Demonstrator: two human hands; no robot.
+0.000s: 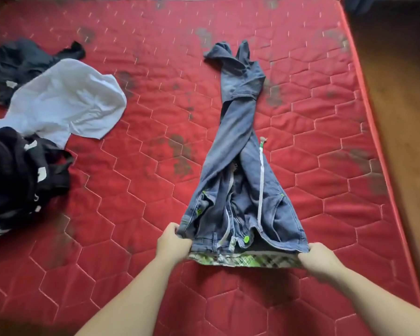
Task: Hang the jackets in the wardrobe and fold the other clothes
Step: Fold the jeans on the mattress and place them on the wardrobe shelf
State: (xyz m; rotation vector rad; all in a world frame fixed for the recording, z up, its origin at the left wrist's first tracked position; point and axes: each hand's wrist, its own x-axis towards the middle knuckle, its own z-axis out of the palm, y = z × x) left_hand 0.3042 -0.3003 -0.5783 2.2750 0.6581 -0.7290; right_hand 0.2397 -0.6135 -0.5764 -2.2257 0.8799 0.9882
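A pair of blue jeans (pixel 238 151) lies lengthwise on the red mattress (pixel 136 214), legs twisted together and pointing away from me. Its waistband, with a green button and a green plaid lining, faces me. My left hand (pixel 172 242) grips the left end of the waistband. My right hand (pixel 319 259) grips the right end. The waistband is stretched between the two hands.
At the left lie a white garment (pixel 66 100), a dark garment (pixel 27 61) behind it, and a black garment with white marks (pixel 20 175) nearer me. The mattress's right edge (pixel 383 151) drops to a wooden floor (pixel 407 93).
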